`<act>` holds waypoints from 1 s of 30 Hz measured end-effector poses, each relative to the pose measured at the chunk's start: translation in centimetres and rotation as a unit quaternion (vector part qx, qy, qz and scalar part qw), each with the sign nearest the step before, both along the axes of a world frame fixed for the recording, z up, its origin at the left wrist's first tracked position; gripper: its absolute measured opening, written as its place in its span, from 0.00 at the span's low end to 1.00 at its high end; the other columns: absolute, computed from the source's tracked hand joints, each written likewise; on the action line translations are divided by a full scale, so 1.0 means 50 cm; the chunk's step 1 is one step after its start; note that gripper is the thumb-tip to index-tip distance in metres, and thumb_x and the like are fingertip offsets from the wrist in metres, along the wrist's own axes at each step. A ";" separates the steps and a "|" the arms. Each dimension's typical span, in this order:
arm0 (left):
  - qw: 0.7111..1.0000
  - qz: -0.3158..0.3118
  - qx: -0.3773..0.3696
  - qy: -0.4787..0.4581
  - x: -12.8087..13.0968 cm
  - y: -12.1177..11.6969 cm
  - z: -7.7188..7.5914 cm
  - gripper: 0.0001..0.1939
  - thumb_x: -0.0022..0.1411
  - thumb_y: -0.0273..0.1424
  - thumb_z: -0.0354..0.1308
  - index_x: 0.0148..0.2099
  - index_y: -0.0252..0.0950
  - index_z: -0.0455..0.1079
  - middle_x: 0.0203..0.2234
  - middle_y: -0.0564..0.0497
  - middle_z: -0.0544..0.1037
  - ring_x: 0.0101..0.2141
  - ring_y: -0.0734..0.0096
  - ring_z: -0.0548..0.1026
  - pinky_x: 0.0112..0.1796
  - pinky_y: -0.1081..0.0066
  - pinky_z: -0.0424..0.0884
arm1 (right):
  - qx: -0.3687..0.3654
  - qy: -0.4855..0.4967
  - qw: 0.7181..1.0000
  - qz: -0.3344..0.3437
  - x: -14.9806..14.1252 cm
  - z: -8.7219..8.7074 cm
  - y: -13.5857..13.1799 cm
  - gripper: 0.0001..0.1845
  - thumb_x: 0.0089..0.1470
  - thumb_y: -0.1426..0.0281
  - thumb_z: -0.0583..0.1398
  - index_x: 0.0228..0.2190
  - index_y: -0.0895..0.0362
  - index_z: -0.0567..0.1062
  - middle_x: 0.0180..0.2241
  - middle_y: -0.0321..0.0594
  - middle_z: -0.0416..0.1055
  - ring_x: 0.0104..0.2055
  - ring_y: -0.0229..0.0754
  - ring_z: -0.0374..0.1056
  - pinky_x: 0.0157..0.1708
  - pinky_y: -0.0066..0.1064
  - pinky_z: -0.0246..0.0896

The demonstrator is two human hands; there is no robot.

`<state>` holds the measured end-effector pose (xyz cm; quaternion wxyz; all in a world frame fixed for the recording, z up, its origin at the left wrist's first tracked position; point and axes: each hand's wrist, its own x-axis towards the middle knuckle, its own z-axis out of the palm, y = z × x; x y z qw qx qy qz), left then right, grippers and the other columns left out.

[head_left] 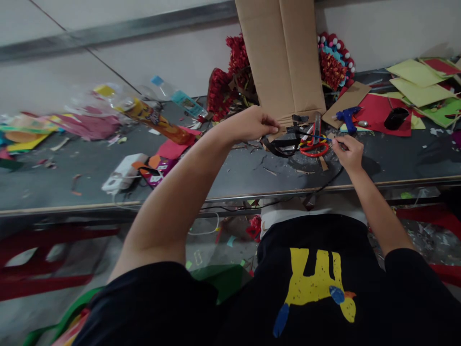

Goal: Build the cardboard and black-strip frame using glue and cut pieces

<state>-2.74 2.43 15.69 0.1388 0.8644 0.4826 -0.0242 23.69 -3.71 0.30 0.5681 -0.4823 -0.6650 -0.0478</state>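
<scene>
My left hand (256,124) reaches over the table with thumb and fingers pinched together; whatever is between the fingertips is too small to make out. Just below and beside it lies a curved black strip (284,149), looped on the tabletop. My right hand (347,151) is closed on a thin blue stick (321,138), which points left toward the black strip. Beneath the stick rests a pair of scissors (314,151) with red and yellow handles. A tall sheet of brown cardboard (288,57) stands behind both hands.
Red crinkled decorations (221,93) flank the cardboard. A blue glue gun (347,118) sits on red paper at right, near coloured sheets (416,79). Bottles (187,102) and a white power strip (124,172) lie left. A black cable (329,180) hangs over the table edge.
</scene>
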 end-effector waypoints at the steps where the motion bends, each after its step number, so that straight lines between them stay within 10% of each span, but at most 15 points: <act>1: 1.000 0.003 0.001 -0.001 -0.001 -0.001 0.001 0.22 0.56 0.36 0.49 0.49 0.33 0.74 0.39 0.50 0.80 0.39 0.68 0.74 0.42 0.71 0.66 | 0.004 0.001 1.000 -0.001 0.000 0.000 0.000 0.18 0.58 0.59 0.54 0.24 0.55 0.75 0.19 0.35 0.65 0.20 0.35 0.59 0.24 0.30 0.56; 30: 0.999 0.031 0.002 -0.010 0.026 -0.025 -0.003 0.20 0.56 0.30 0.51 0.48 0.34 0.76 0.41 0.45 0.81 0.40 0.65 0.76 0.45 0.67 0.68 | -0.019 0.007 0.999 0.036 -0.006 0.001 -0.003 0.17 0.57 0.59 0.55 0.25 0.56 0.76 0.20 0.36 0.71 0.21 0.35 0.63 0.23 0.29 0.58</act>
